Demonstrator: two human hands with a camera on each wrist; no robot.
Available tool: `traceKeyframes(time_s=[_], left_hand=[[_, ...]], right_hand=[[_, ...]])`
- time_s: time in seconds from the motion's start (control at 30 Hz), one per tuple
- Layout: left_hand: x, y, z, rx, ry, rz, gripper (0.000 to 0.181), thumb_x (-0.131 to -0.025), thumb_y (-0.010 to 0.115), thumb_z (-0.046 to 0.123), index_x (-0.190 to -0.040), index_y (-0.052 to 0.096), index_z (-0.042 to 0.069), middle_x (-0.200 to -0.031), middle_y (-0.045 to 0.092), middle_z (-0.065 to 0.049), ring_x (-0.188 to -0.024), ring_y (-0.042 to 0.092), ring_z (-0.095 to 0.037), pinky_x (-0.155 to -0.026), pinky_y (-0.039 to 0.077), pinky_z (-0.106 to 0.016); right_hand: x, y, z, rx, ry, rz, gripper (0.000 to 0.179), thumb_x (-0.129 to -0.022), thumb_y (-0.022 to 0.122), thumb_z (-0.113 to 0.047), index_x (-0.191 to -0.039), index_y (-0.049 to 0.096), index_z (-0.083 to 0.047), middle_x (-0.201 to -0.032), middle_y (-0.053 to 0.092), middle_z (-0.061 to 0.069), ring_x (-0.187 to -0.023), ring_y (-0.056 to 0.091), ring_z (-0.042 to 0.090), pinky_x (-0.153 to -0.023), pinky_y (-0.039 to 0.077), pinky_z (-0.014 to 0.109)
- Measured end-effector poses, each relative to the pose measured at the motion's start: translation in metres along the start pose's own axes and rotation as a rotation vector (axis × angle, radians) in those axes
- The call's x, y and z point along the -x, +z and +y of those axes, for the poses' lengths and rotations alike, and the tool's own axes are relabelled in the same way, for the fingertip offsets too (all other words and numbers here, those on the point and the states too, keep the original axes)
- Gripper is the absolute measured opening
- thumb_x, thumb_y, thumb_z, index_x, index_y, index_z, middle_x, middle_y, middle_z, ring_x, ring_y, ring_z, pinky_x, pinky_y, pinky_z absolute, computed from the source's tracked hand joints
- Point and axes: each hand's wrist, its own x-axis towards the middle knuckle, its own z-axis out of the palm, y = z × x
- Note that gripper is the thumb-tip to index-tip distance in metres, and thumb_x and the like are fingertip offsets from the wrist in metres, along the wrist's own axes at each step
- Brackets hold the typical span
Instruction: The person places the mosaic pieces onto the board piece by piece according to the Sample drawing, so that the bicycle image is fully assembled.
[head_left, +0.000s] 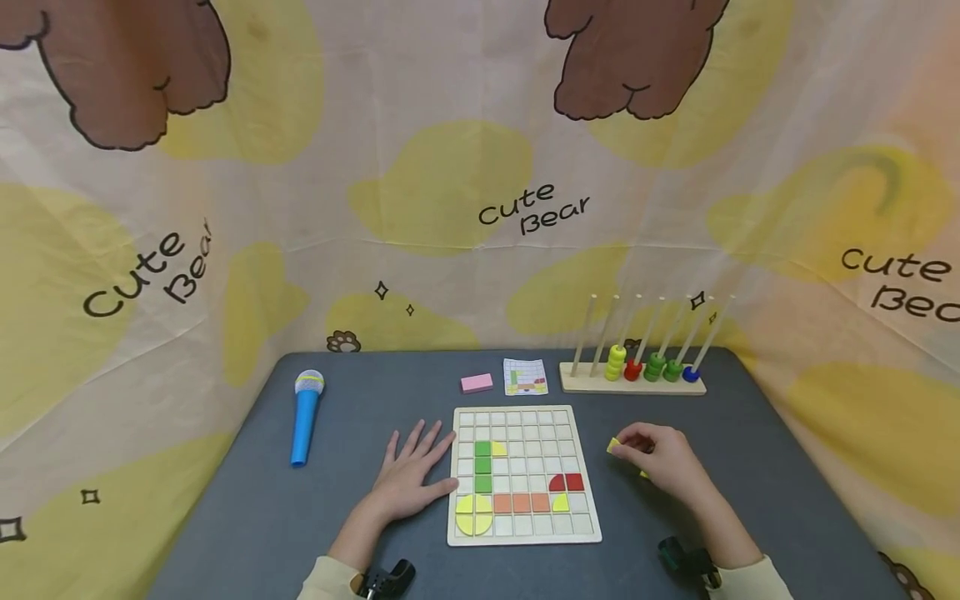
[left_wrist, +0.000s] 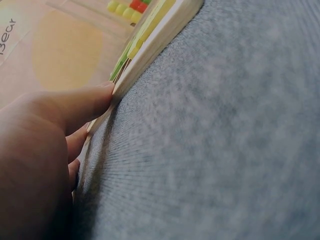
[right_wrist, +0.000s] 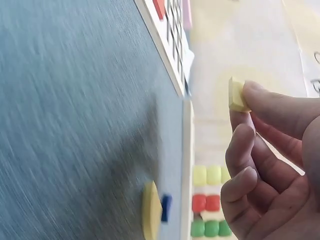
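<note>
A white grid board (head_left: 525,535) lies on the table with green, yellow, orange and red tiles in some of its cells. My left hand (head_left: 408,482) rests beside it, fingers spread; in the left wrist view the thumb (left_wrist: 90,104) touches the board's side edge. To the right of the board, my right hand (head_left: 663,458) pinches a small yellow tile (right_wrist: 238,95) between thumb and fingers, raised above the table. Another yellow tile (right_wrist: 150,211) lies on the table close by, mostly hidden under the hand in the head view.
Behind the board are a pink block (head_left: 477,383) and a small pattern card (head_left: 526,377). At the back right stands a wooden peg rack (head_left: 633,386) with coloured beads on some pegs. A blue toy microphone (head_left: 303,421) lies at the left. A printed cloth (head_left: 442,292) hangs behind the table.
</note>
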Motion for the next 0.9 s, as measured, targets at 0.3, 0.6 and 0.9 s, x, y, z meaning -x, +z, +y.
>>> traceKeyframes(time_s=[0.3, 0.6, 0.9], left_hand=[[0.0, 0.002, -0.002, 0.001, -0.003, 0.019, 0.081, -0.092, 0.05, 0.071, -0.16, 0.031, 0.031, -0.169, 0.023, 0.0, -0.158, 0.007, -0.032, -0.12, -0.002, -0.066], [-0.001, 0.003, -0.003, 0.006, -0.015, -0.009, 0.082, -0.091, 0.05, 0.073, -0.16, 0.028, 0.034, -0.169, 0.019, 0.002, -0.158, 0.004, -0.029, -0.121, -0.004, -0.064], [-0.001, 0.003, -0.002, 0.013, -0.002, 0.001, 0.081, -0.092, 0.051, 0.072, -0.16, 0.029, 0.034, -0.169, 0.02, 0.002, -0.158, 0.005, -0.03, -0.121, -0.004, -0.065]], right_hand=[[0.005, 0.026, -0.015, -0.079, -0.012, -0.122, 0.015, -0.085, 0.082, -0.028, -0.093, 0.076, -0.016, -0.079, 0.068, -0.005, -0.072, 0.056, 0.014, -0.062, 0.048, 0.023], [0.01, 0.038, -0.019, -0.106, -0.015, -0.204, 0.011, -0.087, 0.08, -0.025, -0.095, 0.076, -0.018, -0.081, 0.068, -0.006, -0.075, 0.057, 0.013, -0.064, 0.049, 0.022], [0.013, 0.044, -0.017, -0.064, -0.03, -0.253, 0.011, -0.083, 0.084, -0.024, -0.084, 0.074, -0.017, -0.074, 0.065, -0.006, -0.069, 0.056, 0.013, -0.06, 0.047, 0.022]])
